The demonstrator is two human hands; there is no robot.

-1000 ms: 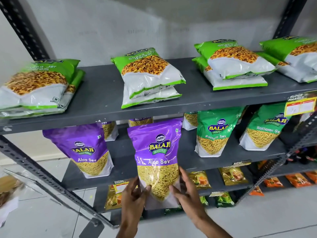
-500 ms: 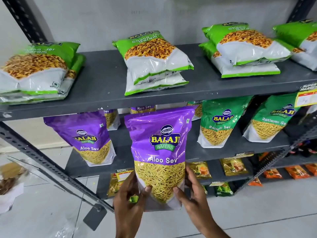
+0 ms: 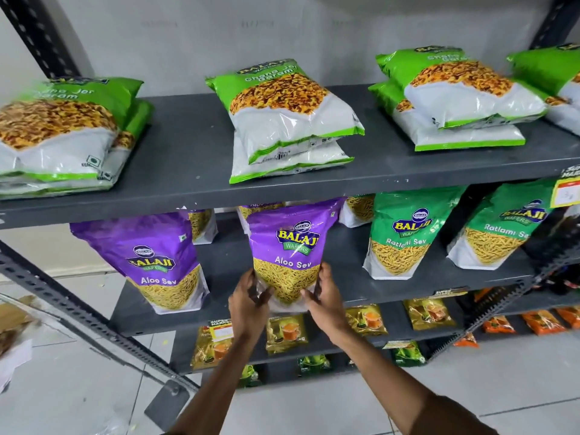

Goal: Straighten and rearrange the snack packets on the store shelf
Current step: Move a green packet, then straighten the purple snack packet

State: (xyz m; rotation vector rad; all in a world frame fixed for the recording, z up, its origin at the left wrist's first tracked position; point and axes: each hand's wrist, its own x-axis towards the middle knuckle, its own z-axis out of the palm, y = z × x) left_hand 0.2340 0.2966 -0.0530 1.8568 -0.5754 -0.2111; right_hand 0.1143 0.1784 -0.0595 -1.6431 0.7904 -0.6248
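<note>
- On the middle shelf, head view, the purple Aloo Sev packet stood upright between your hands.
- Your left hand and right hand gripped its lower corners.
- It looked light, soft and slippery; holding low at the base seemed best.

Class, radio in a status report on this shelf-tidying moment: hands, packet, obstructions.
Left hand and right hand grip the purple Aloo Sev packet at its lower corners. Packet upright on the middle shelf. Second Aloo Sev packet left, apart; nothing blocking.
</note>
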